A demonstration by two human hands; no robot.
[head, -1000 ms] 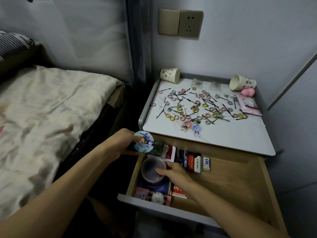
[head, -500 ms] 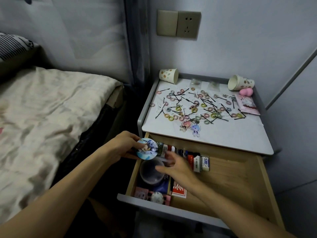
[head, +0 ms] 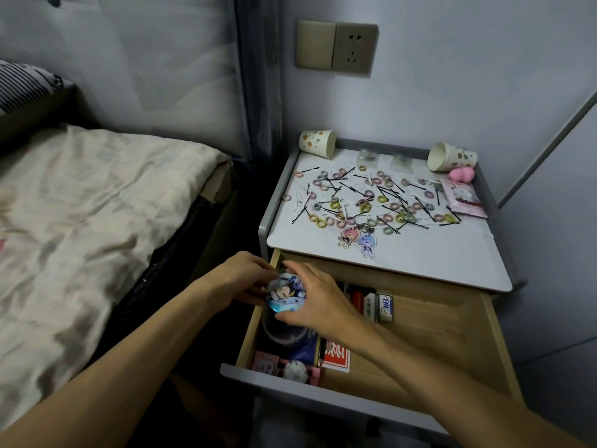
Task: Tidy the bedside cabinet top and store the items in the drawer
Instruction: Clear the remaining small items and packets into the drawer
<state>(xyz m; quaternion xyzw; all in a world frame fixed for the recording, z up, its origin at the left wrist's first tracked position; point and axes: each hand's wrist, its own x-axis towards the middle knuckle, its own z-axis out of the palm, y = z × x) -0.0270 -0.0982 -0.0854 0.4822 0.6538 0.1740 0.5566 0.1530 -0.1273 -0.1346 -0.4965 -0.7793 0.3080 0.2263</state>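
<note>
Both hands meet over the rear-left corner of the pulled-out wooden drawer with a grey front [head: 436, 334].

Left hand [head: 237, 279] grips the round button badge with a blue cartoon print [head: 286, 294] at its left edge, fingers curled behind it. Right hand [head: 318, 302] pinches the same badge, thumb under the lower rim and fingers arched over the top. Badge is face-up above the drawer, directly over a translucent round plastic tub [head: 284, 333] that stands in the drawer's left side.

Drawer contents:
- a row of small cartons [head: 384, 307] along the back wall, right of the hands
- a red-and-white card box [head: 336, 358] nearer the front
- pink trinkets [head: 284, 370] against the front panel

White cabinet top [head: 420, 257] with a raised grey rim:
- Small coloured hair rings [head: 382, 199] are mixed with black bobby pins [head: 389, 194] across the rear half.
- Two acrylic cartoon charms [head: 348, 237] lie at the near edge of that scatter.
- A spotted paper cup [head: 316, 143] lies on its side at the rear-left corner.
- A second paper cup [head: 452, 156] lies on its side at the rear-right.
- A pink egg-shaped sponge [head: 462, 174] sits just beside the second cup.
- A pink foil packet [head: 463, 198] lies in front of the sponge.

Cream-sheeted bed [head: 97, 205] is to the left. Wall socket plate [head: 336, 46] is above the cabinet.
</note>
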